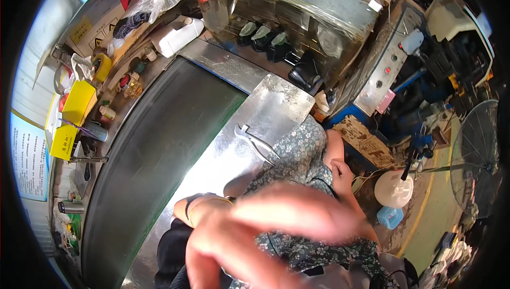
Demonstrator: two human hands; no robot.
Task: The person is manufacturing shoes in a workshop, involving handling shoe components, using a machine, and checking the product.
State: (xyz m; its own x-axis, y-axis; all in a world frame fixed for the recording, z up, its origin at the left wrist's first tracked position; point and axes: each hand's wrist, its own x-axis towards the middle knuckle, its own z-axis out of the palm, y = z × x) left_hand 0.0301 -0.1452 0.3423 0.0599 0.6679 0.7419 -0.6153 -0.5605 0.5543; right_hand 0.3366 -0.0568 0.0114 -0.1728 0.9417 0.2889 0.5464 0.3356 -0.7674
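Note:
My left hand point(228, 225) is raised very close to the view and blurred, its fingers spread apart with nothing seen in them. Bands circle the wrist behind it. My right hand point(342, 175) rests beside my bare knee, fingers curled; whether they hold anything is hidden. A dark cord point(321, 182) runs over my lap near it. Metal pliers point(255, 139) lie on the shiny metal tabletop point(212, 156), handles pointing toward my lap. No hand touches them. A floral dark green garment point(303, 151) covers my lap.
A dark conveyor belt point(164, 124) runs along the left. Beyond it, a shelf bears a yellow box point(71, 124) and small bottles. A white jug point(178, 35) stands at the far end. To the right are a control panel point(385, 71), a white container point(393, 189) and a fan point(481, 161).

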